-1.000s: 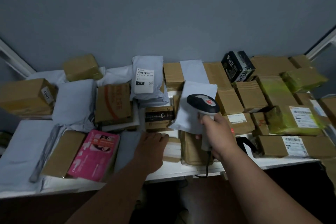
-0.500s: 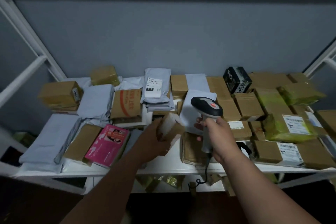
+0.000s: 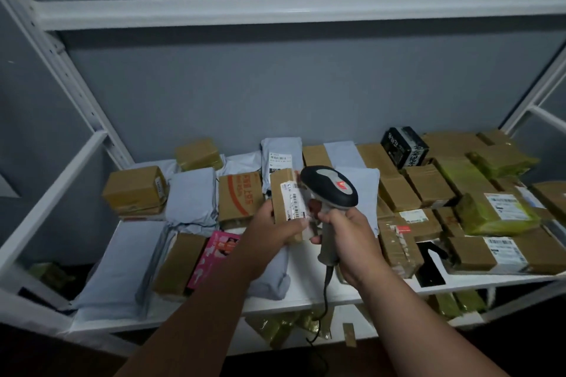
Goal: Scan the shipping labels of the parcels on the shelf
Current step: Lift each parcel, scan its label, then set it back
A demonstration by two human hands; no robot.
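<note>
The left hand (image 3: 275, 228) grips a small brown cardboard parcel (image 3: 286, 205) upright above the white metal shelf (image 3: 306, 294), its white shipping label (image 3: 295, 203) facing right. The right hand (image 3: 352, 242) clasps the grey handheld scanner (image 3: 330, 186), head just right of the label, nearly touching.

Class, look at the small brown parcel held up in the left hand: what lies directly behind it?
Behind the small brown parcel stands a grey mailer bag with a white label; the label's lower part is covered.

Dim, even light, soft focus throughout, and wide-angle bending of the frame edges.
</note>
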